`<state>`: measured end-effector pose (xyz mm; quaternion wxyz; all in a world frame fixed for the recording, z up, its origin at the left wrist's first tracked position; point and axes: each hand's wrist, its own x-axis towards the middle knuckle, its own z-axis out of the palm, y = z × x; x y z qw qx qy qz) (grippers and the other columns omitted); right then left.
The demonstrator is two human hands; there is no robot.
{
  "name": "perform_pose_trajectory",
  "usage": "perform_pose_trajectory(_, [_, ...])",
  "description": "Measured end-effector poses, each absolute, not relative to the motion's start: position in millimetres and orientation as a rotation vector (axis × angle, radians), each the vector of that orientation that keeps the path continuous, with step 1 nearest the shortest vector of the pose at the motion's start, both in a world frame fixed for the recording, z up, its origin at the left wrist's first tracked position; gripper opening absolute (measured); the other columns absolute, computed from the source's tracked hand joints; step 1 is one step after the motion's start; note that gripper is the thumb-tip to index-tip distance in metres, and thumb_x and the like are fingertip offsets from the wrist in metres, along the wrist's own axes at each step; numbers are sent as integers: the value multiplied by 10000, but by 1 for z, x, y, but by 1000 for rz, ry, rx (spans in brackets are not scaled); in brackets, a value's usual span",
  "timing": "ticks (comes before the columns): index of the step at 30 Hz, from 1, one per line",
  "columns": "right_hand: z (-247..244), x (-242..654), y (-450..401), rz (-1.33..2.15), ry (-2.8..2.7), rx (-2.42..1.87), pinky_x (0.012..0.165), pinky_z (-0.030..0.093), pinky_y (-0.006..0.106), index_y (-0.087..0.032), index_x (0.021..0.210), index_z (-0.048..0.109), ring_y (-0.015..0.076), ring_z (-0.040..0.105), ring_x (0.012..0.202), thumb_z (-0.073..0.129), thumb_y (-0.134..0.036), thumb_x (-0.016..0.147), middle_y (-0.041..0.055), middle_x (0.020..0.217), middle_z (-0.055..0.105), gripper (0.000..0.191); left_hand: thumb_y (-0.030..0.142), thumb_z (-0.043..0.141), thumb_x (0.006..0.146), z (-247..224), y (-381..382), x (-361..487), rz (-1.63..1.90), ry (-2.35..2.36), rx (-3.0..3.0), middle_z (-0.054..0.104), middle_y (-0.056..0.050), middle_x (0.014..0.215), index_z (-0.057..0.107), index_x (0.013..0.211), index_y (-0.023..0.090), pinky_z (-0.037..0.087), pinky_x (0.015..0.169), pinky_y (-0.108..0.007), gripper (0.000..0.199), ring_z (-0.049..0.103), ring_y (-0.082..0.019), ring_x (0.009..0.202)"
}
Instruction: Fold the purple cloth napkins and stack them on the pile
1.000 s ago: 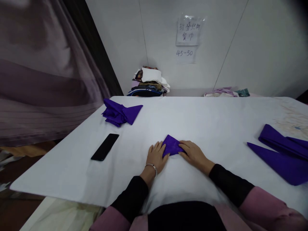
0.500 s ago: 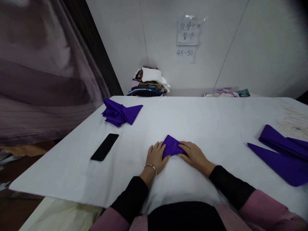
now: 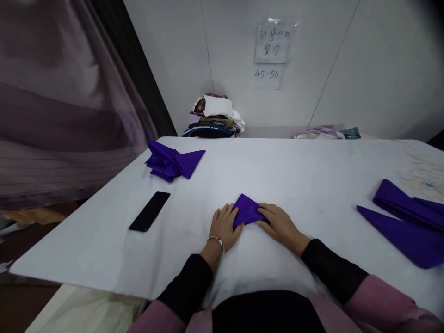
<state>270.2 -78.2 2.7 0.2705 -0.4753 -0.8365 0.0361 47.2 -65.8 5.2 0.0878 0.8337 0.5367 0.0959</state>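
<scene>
Fingers [image 3: 229,212] of the left hand [image 3: 224,229] and right hand [image 3: 280,225] still touch the small purple cloth [image 3: 247,209]; each grip stays a little apart.

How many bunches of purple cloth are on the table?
3: small cloth under left hand and right hand, crumpled cloth far left, large cloth right, running out of view; more may be hidden.

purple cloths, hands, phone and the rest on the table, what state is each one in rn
small purple cloth: folded, flat on the table, pressed at both sides
left hand: fingers on the cloth's left side
right hand: fingers on its right side
far-left purple cloth: bunched, one pointed end spread
right purple cloth: loosely folded, partly out of view
phone: lying flat, screen dark
</scene>
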Motion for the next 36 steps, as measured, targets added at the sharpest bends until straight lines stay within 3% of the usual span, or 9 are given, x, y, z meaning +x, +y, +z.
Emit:
perform_pose_trajectory(11, [-1,267,-77,95,-2247,-1295,858,465,449,-183,1164,568,264,528,1079,518,-300,855,126,1206,567,335,515,397,859,9,-66,48,284,1593,2443,364,-86,1433,397,1334,184,189,1091,-461,579,259,-240,1341])
perform_pose_trajectory(16, [2,264,-77,101,-2251,-1284,856,462,449,-187,1172,561,263,531,1072,537,-375,847,124,1203,570,377,500,378,873,11,-67,49,293,1603,2438,379,-84,1424,407,1327,196,194,1084,-465,547,273,-236,1334])
perform_pose_trajectory(36, [-3,272,-74,16,-2313,-1282,863,473,446,-159,1164,558,269,523,1095,505,-249,864,136,1225,556,318,448,393,885,10,-65,49,227,1625,2447,368,-80,1431,405,1324,193,201,1093,-453,508,270,-231,1339])
